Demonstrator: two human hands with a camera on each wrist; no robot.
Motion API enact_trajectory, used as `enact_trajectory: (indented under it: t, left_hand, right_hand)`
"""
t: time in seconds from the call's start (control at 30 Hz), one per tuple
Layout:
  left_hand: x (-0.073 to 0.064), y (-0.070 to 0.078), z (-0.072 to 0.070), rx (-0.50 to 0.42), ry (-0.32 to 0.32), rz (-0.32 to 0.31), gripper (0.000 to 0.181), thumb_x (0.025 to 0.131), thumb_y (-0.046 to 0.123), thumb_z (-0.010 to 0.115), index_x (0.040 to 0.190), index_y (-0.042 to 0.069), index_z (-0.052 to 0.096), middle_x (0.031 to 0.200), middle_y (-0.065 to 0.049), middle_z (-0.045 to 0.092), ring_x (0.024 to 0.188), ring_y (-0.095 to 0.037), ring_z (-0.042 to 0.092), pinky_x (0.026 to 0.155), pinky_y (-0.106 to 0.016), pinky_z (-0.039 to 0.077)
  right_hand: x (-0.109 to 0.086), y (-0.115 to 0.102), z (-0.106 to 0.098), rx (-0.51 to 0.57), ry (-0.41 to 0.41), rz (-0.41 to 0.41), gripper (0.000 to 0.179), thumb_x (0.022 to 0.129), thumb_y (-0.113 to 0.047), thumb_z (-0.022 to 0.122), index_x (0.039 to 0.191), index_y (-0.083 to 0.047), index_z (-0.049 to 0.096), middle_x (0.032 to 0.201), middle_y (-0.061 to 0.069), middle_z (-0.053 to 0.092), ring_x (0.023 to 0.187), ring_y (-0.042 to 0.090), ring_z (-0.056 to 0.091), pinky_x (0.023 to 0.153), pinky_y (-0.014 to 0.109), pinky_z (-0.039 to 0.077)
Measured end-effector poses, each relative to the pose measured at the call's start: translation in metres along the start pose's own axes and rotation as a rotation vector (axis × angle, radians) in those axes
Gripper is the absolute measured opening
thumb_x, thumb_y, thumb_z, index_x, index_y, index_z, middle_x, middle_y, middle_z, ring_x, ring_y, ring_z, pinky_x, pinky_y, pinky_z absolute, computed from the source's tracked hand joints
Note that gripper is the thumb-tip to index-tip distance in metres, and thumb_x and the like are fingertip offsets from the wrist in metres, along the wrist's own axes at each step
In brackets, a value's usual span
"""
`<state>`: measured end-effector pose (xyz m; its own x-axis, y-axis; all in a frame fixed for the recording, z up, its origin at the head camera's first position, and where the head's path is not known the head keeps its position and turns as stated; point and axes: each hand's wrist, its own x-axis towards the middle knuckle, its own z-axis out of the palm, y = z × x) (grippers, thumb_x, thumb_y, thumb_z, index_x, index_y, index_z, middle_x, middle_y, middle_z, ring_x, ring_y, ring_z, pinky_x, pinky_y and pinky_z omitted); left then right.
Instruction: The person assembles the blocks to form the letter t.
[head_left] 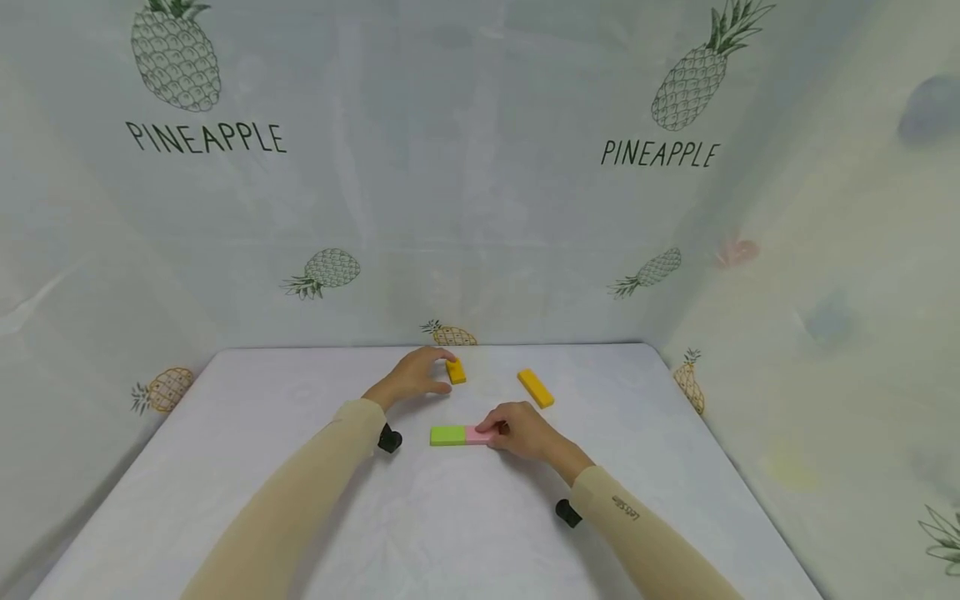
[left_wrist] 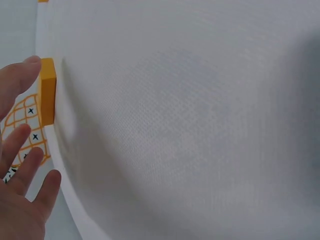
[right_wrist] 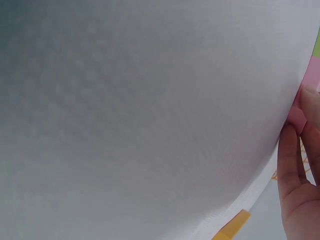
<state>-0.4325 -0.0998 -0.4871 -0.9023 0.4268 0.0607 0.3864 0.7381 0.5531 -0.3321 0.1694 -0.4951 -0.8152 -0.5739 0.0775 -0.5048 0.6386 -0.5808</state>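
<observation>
Near the far edge of the table, my left hand (head_left: 415, 372) reaches toward a yellow rectangular block (head_left: 457, 372), thumb and fingers spread on either side of its near end. The left wrist view has the thumb right at the top of this yellow block (left_wrist: 47, 92), the other fingers apart from it. My right hand (head_left: 521, 429) pinches a pink block (head_left: 476, 436) between thumb and fingers, covering its right part. A light green block (head_left: 447, 436) lies flat, end to end with the pink one. From the right wrist, fingertips hold the pink block's end (right_wrist: 297, 120).
Another yellow block (head_left: 536, 388) lies slanted on the white table (head_left: 465, 525), behind my right hand. A pale curtain (head_left: 465, 200) printed with pineapples hangs along the back and sides. Black wrist cameras hang below both sleeves.
</observation>
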Motion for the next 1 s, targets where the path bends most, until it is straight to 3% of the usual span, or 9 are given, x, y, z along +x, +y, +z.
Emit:
enact_trajectory:
  t: [0.3,0.5,1.0]
  left_hand:
    - [0.006,0.000,0.005,0.001,-0.010,0.055,0.054,0.091,0.022,0.087,0.140,0.018,0.065,0.153,-0.009,0.057,0.146,-0.034,0.047,0.125,-0.054,0.032]
    - [0.011,-0.004,0.009,0.021,-0.011,0.100,0.049,0.091,0.021,0.087,0.136,0.017,0.067,0.152,-0.008,0.057,0.152,-0.035,0.040,0.127,-0.057,0.026]
    - [0.017,-0.007,0.010,-0.013,-0.024,0.127,0.041,0.093,0.018,0.085,0.132,0.016,0.070,0.147,-0.006,0.060,0.148,-0.033,0.044,0.126,-0.055,0.030]
  right_hand:
    - [0.000,0.000,0.000,-0.018,0.003,0.012,0.022,0.095,-0.009,0.081,0.116,-0.015,0.082,0.109,-0.006,0.076,0.089,0.010,0.058,0.081,0.024,0.051]
    - [0.000,-0.004,0.000,-0.013,0.000,0.031,0.021,0.096,-0.008,0.080,0.116,-0.014,0.082,0.108,-0.004,0.076,0.090,0.012,0.058,0.080,0.025,0.050]
    - [0.000,-0.003,0.001,-0.022,0.002,0.039,0.022,0.095,-0.009,0.081,0.115,-0.017,0.082,0.107,-0.007,0.076,0.088,0.010,0.057,0.080,0.024,0.050]
